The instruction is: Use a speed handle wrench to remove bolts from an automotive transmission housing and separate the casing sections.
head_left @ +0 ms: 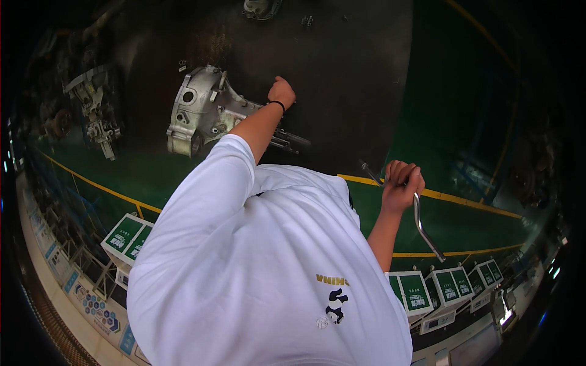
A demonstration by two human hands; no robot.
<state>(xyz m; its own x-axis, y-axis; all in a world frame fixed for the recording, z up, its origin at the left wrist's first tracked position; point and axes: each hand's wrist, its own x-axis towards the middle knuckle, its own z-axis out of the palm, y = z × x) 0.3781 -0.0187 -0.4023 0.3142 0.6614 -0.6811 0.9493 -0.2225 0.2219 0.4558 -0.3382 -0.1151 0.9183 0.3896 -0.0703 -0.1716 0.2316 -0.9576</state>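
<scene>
A bent steel crank wrench (419, 222) is gripped in my right hand (403, 183), held off the right front side of the dark workbench (348, 79). One end of the wrench points up-left, and the other slants down-right. My left arm reaches across a silver-grey gearbox housing (204, 110) lying on its side on the bench. Just past the housing, my left hand (282, 91) is closed over the dark bench top. Its fingers curl under, hiding whatever may be in them. Thin metal shafts (290, 140) stick out of the housing's right end, partly behind my forearm.
Small metal parts (307, 22) and another casting (261, 7) lie at the bench's far side. More gearbox parts (97, 116) are at the left. White-and-green boxes (415, 293) stand low right and at lower left (125, 238). Yellow lines mark the green floor (448, 116).
</scene>
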